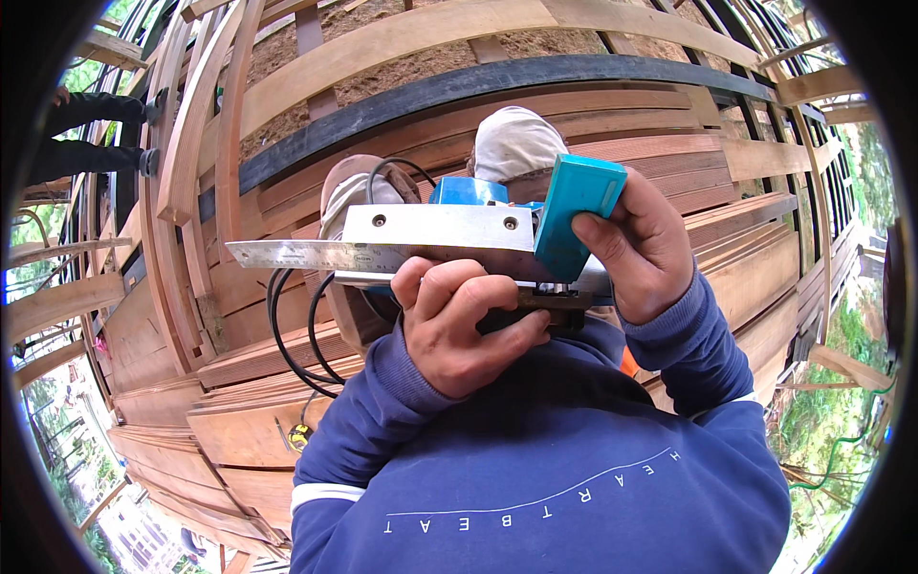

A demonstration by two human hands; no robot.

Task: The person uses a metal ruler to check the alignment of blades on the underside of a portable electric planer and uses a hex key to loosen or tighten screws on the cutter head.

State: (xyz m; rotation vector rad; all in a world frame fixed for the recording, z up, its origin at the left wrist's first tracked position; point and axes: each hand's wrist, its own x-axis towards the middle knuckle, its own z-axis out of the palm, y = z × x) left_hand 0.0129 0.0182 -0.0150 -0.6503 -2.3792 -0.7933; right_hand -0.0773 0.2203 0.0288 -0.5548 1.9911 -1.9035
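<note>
An electric planer (426,226) with a pale metal sole and a blue body lies upturned across my lap, near my knees. Across its sole, on edge, stands the steel blade of a try square (581,210), reaching out past the planer's left end. My right hand (645,244) pinches the square's teal stock between thumb and fingers. Bent around the near side of the planer, close to the slot by the cutter, are the fingers of my left hand (464,325). Their tips are partly hidden behind the metal.
Stacked reddish boards (612,124) lie under and around my legs. A black cable (311,335) loops at the left, above a yellow tape measure (300,437). Long timber rails (402,62) and a dark beam (382,113) cross ahead. Another person's legs (96,139) show at far left.
</note>
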